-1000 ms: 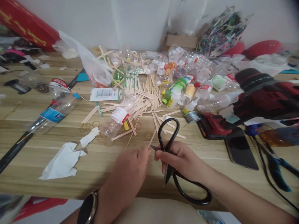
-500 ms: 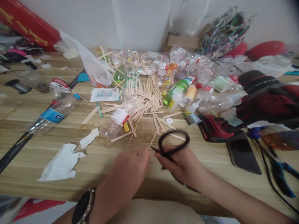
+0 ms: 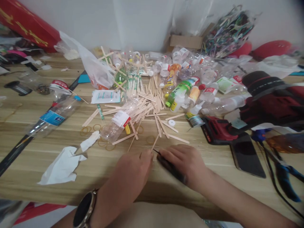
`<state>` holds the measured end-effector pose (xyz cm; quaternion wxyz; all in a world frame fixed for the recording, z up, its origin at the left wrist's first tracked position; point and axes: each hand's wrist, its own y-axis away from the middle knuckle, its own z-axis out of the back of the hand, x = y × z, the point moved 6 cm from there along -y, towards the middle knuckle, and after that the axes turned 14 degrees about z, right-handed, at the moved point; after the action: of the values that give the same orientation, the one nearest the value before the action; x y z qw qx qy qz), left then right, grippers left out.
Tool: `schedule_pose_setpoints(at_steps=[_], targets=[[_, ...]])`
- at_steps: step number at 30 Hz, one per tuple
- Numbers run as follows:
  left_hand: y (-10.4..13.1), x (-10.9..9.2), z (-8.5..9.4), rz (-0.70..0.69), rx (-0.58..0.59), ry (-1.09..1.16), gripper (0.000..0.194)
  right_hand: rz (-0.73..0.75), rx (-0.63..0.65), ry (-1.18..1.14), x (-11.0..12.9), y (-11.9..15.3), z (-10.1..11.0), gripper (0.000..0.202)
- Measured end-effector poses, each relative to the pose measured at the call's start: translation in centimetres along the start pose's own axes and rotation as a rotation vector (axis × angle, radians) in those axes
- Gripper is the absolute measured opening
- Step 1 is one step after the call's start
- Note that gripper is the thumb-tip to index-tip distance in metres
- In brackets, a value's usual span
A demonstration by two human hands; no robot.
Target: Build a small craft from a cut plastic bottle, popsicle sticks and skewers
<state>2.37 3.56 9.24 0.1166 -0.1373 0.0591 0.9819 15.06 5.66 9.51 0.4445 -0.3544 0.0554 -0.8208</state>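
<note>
My left hand (image 3: 133, 171), fingers closed, pinches a thin wooden stick (image 3: 155, 142) that sticks up past the fingertips. A smartwatch (image 3: 83, 209) is on that wrist. My right hand (image 3: 187, 160) is wrapped round black-handled scissors (image 3: 170, 166), which are partly covered by the fingers and blurred. Their tip points left, close to the stick and my left fingertips; whether it touches cannot be made out. Just beyond my hands lie a pile of craft sticks (image 3: 148, 109), a clear plastic bottle (image 3: 118, 123) and several rubber bands (image 3: 150, 139).
Many plastic bottles (image 3: 180, 90) crowd the table's back right. A red and black power tool (image 3: 217, 129), a phone (image 3: 247, 155) and pliers (image 3: 286, 177) lie to the right. At left are a crumpled tissue (image 3: 63, 166) and a blue-labelled bottle (image 3: 53, 116).
The scissors have turned in my right hand: the raised handle loop has dropped, and the fingers now lie over the handles. My left hand and the stick stay nearly still.
</note>
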Motion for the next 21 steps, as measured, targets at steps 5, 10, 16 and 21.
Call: schedule_pose_setpoints(at_steps=[5,10,16,21], targets=[[0.1,-0.3,0.1,-0.023,-0.036,-0.136,0.026,-0.241,0.059,-0.413,-0.9,0.3,-1.4,0.047],[0.2,-0.1,-0.4,-0.015,0.01,-0.094,0.023,0.26,0.041,0.355,1.3,0.1,0.1,0.031],[0.2,-0.4,0.1,-0.064,-0.112,-0.128,0.024,-0.313,0.053,-0.487,-1.4,0.9,-1.9,0.04],[0.3,-0.5,0.6,-0.067,-0.126,-0.092,0.024,-0.369,0.047,-0.566,-1.3,0.8,-1.9,0.039]])
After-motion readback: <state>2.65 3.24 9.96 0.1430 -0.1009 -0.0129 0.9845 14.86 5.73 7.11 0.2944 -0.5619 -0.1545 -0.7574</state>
